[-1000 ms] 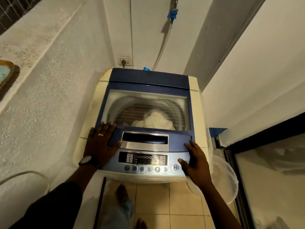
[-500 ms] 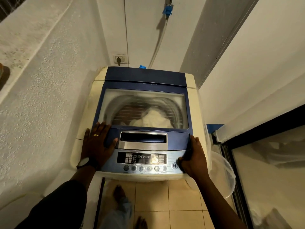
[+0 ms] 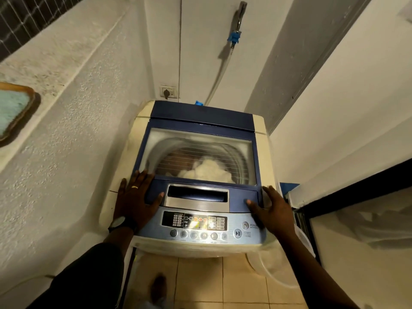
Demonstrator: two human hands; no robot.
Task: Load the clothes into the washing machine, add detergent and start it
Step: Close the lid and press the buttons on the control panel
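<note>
**As things stand, only the start seems left**

Since the control panel (image 3: 200, 224) is lit and the lid (image 3: 200, 128) lies shut, the step in hand looks like starting. Just beyond the panel, the left hand (image 3: 136, 201) lies flat, fingers spread, on the lid's near left corner; the right hand (image 3: 274, 210) is open too, holding nothing, thumb at the near right corner. Farther in, pale clothes (image 3: 207, 169) show through the lid's window inside the washing machine (image 3: 261, 152). Whether detergent is in cannot be told. Next calls for one right fingertip on the start button (image 3: 237, 233), just beside that hand.
</note>
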